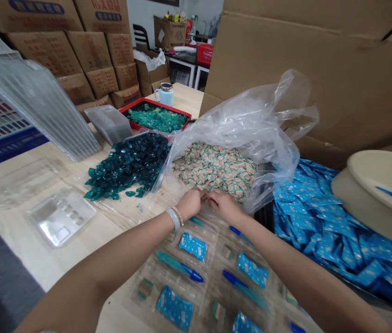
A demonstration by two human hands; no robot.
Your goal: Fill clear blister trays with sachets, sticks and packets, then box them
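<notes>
My left hand and my right hand meet at the near edge of a heap of small beige-and-green striped packets, which lies in a clear plastic bag. Their fingertips nearly touch, and whatever they pinch is hidden. Below my forearms lies a clear compartmented tray holding blue sachets, teal sticks with blue caps and small striped packets. To the left is a heap of dark teal cubes.
A red tray of lighter teal pieces and a pale blue mug stand beyond. Blue sachets are heaped at right beside a beige basin. Clear trays lie left on the wooden table; cardboard boxes rise behind.
</notes>
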